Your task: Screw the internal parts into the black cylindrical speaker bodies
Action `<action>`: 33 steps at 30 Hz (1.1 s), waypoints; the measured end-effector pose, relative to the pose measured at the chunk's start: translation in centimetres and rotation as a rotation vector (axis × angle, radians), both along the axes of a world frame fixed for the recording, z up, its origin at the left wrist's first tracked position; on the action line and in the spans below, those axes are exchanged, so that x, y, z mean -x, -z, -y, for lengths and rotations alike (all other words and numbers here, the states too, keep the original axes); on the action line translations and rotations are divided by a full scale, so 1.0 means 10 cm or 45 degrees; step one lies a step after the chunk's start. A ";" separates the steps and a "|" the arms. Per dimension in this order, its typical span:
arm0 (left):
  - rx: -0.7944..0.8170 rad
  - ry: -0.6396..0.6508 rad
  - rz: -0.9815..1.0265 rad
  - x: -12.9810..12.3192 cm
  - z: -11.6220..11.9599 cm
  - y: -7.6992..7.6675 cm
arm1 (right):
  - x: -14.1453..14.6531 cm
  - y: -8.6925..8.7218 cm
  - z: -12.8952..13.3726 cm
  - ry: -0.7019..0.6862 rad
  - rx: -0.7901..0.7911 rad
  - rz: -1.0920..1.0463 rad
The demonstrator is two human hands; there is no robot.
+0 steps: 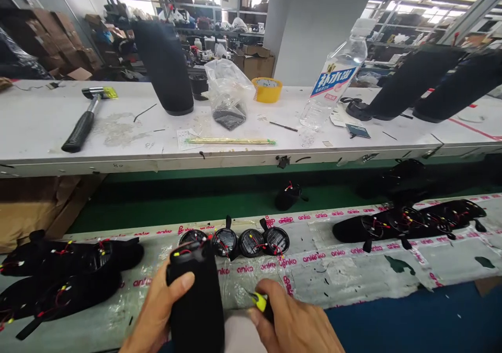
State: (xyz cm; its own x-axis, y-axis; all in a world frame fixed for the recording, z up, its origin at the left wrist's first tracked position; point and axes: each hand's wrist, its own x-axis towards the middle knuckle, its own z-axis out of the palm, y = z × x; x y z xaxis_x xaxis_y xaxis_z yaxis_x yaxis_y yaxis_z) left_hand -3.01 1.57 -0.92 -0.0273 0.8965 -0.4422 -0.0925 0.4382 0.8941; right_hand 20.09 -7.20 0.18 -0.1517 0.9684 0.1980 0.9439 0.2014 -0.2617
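While the left hand (159, 308) steadies a black fabric-covered cylindrical speaker body (198, 306) in a wide grip, the right hand (294, 321) pinches a small yellow-handled tool (259, 302) in a narrow grip just beside it.

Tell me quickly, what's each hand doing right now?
Left hand: closed, holding a black cylindrical speaker body.
Right hand: closed, holding a yellow and black tool.

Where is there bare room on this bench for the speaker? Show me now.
Set the speaker on the plastic sheeting, between the round speaker caps and the wired black speaker bodies to the right. It is crowded around the caps and at the left end, with more wired bodies.
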 end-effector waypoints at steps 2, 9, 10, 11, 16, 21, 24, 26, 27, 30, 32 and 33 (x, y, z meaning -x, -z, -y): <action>0.065 0.078 0.205 -0.09 0.09 -0.06 | 0.01 -0.05 -0.12 -0.108 -0.006 -0.008; 0.124 0.158 0.369 -0.24 0.24 -0.09 | -0.03 -0.13 -0.26 -0.243 0.036 0.183; 0.128 0.165 0.369 -0.23 0.24 -0.09 | -0.03 -0.14 -0.26 -0.254 0.037 0.194; 0.130 0.177 0.369 -0.23 0.24 -0.09 | -0.03 -0.15 -0.27 -0.265 0.040 0.202; 0.091 0.256 0.401 -0.20 0.22 -0.07 | -0.01 -0.18 -0.32 -0.323 0.010 0.249; 0.056 0.288 0.393 -0.21 0.20 -0.07 | -0.01 -0.19 -0.34 -0.338 -0.009 0.289; 0.037 0.312 0.374 -0.22 0.19 -0.10 | -0.02 -0.21 -0.34 -0.349 -0.002 0.309; 0.018 0.321 0.359 -0.22 0.18 -0.11 | -0.03 -0.22 -0.34 -0.366 -0.012 0.317; 0.007 0.327 0.350 -0.23 0.18 -0.11 | -0.03 -0.22 -0.35 -0.366 -0.019 0.318; -0.022 0.336 0.332 -0.23 0.17 -0.09 | -0.04 -0.20 -0.34 -0.360 -0.042 0.307; -0.029 0.336 0.321 -0.23 0.16 -0.08 | -0.05 -0.19 -0.34 -0.362 -0.059 0.308; -0.033 0.339 0.314 -0.23 0.16 -0.07 | -0.05 -0.19 -0.33 -0.364 -0.067 0.314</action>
State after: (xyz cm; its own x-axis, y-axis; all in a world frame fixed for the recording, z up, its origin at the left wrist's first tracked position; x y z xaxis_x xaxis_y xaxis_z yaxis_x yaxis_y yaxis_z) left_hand -0.71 -0.05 -0.19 0.3130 0.8689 -0.3836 -0.1925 0.4535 0.8702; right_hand 20.59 -3.86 2.03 -0.4639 0.8695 0.1698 0.8809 0.4731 -0.0160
